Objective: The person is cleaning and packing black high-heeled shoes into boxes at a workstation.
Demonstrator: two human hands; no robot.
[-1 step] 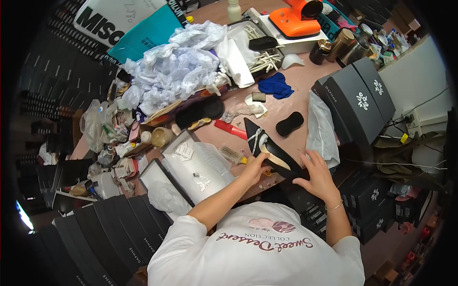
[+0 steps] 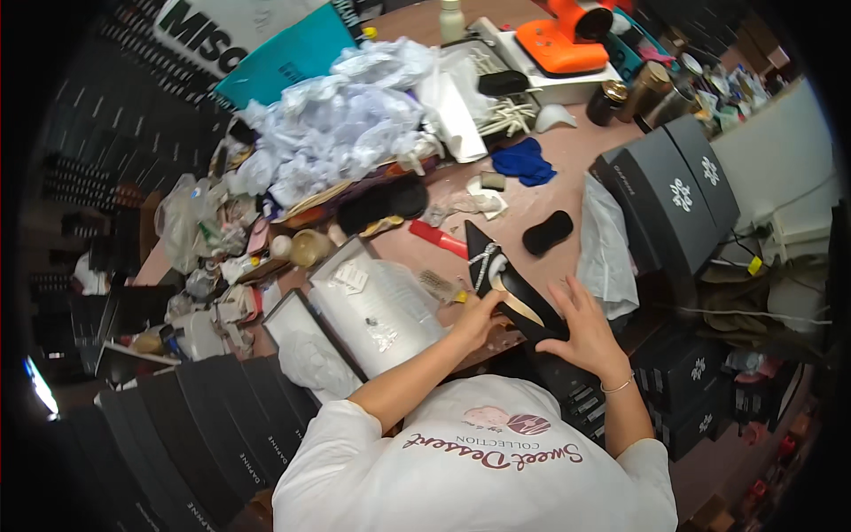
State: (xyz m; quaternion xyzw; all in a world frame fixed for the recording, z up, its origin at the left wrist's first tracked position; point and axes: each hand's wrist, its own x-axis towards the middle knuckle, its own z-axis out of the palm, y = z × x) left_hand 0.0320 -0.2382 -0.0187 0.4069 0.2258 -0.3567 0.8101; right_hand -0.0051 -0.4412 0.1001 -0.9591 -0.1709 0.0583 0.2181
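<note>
A black pointed-toe shoe (image 2: 528, 304) with a sparkling strap across its front and a beige insole lies tilted over the table's near edge. White stuffing shows inside it near the toe. My left hand (image 2: 479, 321) grips the shoe's left side, thumb at its opening. Close by the heel, my right hand (image 2: 592, 335) has its fingers spread, and its thumb reaches to the heel's lower side; whether it touches cannot be made out. Just beyond the shoe are a black oval sponge (image 2: 547, 232) and a red-handled brush (image 2: 438, 238).
An open shoebox (image 2: 368, 306) with white wrapping sits left of my left forearm. Dark grey boxes (image 2: 656, 191) and a white bag (image 2: 607, 253) stand at right. Crumpled white paper (image 2: 337, 124), a blue cloth (image 2: 525, 161) and an orange device (image 2: 564, 44) lie farther back.
The whole view has shifted a little, so the table's things appear farther right. My right hand has moved slightly left along the shoe's heel. The left hand keeps its grip.
</note>
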